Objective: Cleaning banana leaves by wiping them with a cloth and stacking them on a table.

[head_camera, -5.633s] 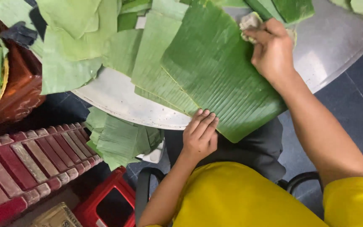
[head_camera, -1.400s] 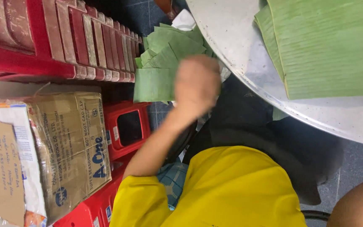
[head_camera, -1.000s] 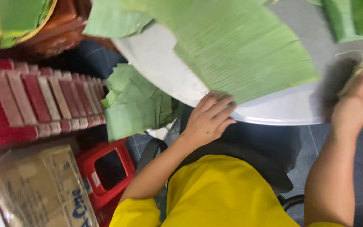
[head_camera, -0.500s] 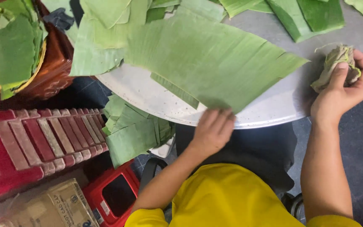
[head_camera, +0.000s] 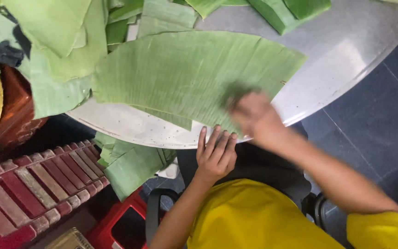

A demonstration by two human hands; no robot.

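Green banana leaf [head_camera: 185, 78] lies under both hands: the left hand [head_camera: 216, 154], fingers flat and open, pins its near edge at the metal table [head_camera: 346, 50] rim; the right hand [head_camera: 254, 115] (blurred, grip unclear) rests farther in. The leaf's long axis runs left-right.

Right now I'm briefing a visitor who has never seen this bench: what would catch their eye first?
The big green banana leaf spread across the round metal table dominates the view. The right hand, blurred, presses a wad of cloth on the leaf's near edge, while the left hand lies flat at the table's rim. Lower left, red plastic crates sit beside more stacked leaves.
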